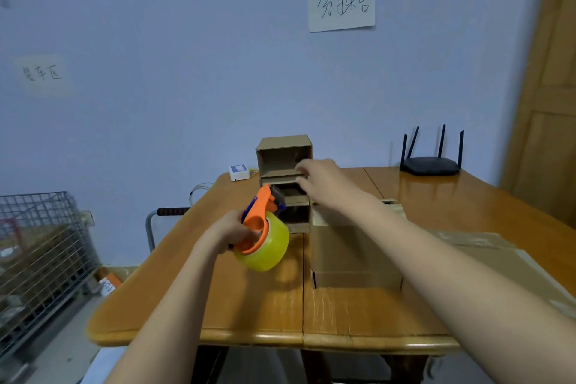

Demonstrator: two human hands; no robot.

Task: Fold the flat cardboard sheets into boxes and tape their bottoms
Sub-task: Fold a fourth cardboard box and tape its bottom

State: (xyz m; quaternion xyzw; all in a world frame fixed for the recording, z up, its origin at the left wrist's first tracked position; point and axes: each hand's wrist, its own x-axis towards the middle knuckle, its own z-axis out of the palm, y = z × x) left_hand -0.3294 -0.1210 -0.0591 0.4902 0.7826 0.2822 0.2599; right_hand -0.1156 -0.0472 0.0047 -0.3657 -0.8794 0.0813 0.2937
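left hand grips the tape dispenser; right hand, fingers loose, holding nothing, reaches the stacked boxes; next, probably tape the near box

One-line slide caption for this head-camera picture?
Left hand holds a tape dispenser; right hand reaches stacked boxes.

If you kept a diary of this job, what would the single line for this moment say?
left hand: holds tape dispenser | right hand: reaching to stacked small boxes | folded box: on table
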